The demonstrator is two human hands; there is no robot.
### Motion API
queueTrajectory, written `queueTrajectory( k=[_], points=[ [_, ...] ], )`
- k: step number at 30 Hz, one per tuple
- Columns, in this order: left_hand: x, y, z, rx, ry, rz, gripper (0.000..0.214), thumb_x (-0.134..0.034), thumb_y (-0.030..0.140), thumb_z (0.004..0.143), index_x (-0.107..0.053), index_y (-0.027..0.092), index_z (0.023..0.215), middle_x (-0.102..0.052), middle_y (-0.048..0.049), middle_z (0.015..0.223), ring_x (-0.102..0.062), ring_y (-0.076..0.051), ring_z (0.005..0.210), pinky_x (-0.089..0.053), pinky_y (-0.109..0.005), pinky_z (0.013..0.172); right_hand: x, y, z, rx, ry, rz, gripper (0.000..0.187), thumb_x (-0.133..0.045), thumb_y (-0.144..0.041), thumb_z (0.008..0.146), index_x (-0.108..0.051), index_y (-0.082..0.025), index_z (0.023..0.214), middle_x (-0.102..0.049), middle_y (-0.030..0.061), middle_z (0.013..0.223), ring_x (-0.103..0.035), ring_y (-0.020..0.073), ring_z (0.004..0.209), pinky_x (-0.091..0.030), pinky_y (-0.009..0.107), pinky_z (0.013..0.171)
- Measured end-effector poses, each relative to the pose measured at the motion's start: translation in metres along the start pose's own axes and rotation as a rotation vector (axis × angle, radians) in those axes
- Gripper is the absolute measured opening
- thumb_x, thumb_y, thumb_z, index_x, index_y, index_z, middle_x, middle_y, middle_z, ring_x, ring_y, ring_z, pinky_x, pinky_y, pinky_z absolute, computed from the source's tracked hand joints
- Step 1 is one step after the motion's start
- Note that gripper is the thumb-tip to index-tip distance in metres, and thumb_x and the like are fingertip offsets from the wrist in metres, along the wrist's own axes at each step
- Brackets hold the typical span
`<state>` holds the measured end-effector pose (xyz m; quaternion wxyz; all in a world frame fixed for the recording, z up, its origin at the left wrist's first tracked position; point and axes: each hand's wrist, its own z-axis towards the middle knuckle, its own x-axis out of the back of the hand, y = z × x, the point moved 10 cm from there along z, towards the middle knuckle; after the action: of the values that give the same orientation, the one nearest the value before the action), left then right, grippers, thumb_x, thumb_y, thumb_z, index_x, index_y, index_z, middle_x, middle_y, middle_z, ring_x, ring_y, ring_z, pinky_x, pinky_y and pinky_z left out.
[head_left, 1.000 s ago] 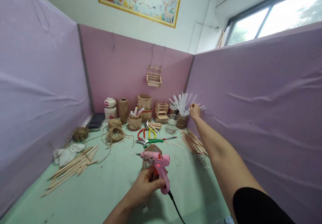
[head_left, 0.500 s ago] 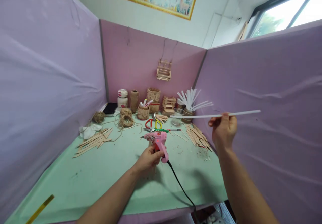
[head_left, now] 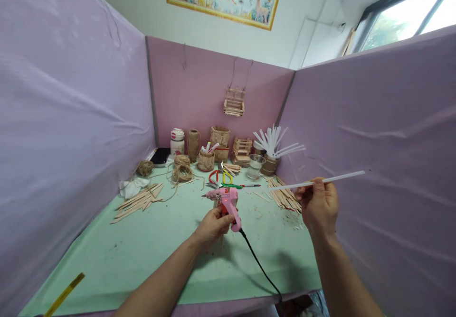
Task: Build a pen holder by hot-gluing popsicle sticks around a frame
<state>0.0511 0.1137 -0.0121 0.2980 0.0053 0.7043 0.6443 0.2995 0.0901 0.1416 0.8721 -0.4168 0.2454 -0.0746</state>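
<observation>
My left hand (head_left: 213, 226) is closed around a pink hot glue gun (head_left: 230, 203), its nozzle pointing left and a small red light lit on its side. A black cord runs from the handle's base down over the front of the table. Between the fingers of my right hand (head_left: 320, 203) is a long white glue stick (head_left: 342, 176), slanting down to the left. Its left tip reaches close to the back end of the gun; whether they touch I cannot tell. Something wooden shows partly below my left hand, mostly hidden.
Pliers with red and yellow handles (head_left: 221, 177) lie behind the gun. Wooden sticks are heaped at left (head_left: 140, 202) and right (head_left: 283, 196). Twine coils (head_left: 182, 172), a clear cup (head_left: 255, 165) and a pot of white glue sticks (head_left: 270, 165) stand farther back. Purple-covered walls flank the table.
My right hand has lowered the glue stick from above the table's back items, bringing its left end down to the rear of the glue gun. My left hand keeps its hold on the gun.
</observation>
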Motion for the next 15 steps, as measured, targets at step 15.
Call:
queueTrajectory(
  k=[15],
  points=[
    [0.0021,0.0096,-0.0016,-0.088,0.033,0.174,0.039,-0.076,0.042,0.067,-0.060,0.012,0.088,-0.052,0.0012,0.068,-0.039,-0.008,0.057,-0.027,-0.022,0.054,-0.0087,0.0042,-0.0017,-0.110,-0.147,0.036,0.029,-0.075,-0.037,0.071,-0.053,-0.022,0.083,-0.056,-0.0075,0.054,-0.051,0.0078,0.046,-0.040,0.018,0.044]
  ],
)
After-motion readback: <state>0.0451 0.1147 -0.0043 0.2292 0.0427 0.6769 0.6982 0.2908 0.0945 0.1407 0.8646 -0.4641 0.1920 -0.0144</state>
